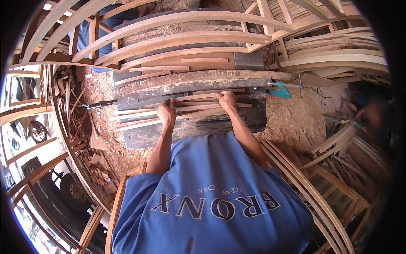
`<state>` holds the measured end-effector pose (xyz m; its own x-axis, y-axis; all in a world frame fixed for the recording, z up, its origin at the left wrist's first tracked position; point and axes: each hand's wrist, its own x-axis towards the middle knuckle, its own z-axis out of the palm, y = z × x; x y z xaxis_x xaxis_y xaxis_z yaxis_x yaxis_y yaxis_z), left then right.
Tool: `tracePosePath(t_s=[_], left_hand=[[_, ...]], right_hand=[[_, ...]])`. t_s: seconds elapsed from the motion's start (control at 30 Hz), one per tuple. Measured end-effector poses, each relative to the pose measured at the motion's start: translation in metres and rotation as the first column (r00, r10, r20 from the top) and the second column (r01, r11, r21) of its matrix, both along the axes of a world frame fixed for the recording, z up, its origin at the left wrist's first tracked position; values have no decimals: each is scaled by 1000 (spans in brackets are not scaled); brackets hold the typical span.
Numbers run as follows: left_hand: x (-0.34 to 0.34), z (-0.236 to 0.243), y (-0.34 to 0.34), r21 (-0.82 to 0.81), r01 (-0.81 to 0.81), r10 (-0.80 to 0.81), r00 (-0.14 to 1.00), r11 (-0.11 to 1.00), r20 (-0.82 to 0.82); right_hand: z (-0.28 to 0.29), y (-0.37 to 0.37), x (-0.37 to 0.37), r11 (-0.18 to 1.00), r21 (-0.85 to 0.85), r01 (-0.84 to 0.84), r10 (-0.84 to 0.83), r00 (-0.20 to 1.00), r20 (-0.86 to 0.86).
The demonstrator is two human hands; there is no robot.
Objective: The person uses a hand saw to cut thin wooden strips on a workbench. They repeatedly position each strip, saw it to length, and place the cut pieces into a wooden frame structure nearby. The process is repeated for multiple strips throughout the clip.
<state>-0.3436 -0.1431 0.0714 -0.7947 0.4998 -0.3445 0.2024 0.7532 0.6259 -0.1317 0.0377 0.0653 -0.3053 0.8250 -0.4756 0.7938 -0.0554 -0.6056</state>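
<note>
My left hand [167,111] has its fingers closed on a thin wooden strip [198,96] toward the middle of the dark, worn work board [156,139]. My right hand [226,100] grips the same strip, or one lying against it, farther right, with fingers curled. Several loose, pale reddish strips [133,122] lie side by side under and around both hands, some crossing at slight angles. Behind them runs a rough, slightly curved beam [198,77], with more short strips [204,60] beyond it. My fingertips are partly hidden, so exactly which strips they touch is hard to tell.
Curved wooden frames [186,23] stand across the back, a person's blue-clothed leg [101,38] behind them. Clamps [279,89] flank the board. Stacked slats [330,51] fill the right, offcuts [84,127] the sawdust-covered left. Another person [368,110] is at the far right.
</note>
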Motion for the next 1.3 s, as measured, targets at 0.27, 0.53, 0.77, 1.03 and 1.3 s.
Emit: tracePosePath(t_s=[0.27,0.53,0.77,1.03,1.3], left_hand=[[27,22,21,31,42,-46,993,999,111],[61,6,68,31,176,-179,976,984,123],[57,6,65,58,167,-173,978,984,114],[84,25,2,-54,529,-530,831,847,-171],[87,18,-20,11,553,-540,816,833,-206]], right_hand=[[18,10,37,974,-92,209,-223,958,-180],[17,42,72,913,-149,380,-404,893,-200],[-7,34,86,914,-78,397,-405,890,-212],[5,-5,140,894,429,-131,56,981,184],[-3,-13,149,862,472,-188,129,980,155]])
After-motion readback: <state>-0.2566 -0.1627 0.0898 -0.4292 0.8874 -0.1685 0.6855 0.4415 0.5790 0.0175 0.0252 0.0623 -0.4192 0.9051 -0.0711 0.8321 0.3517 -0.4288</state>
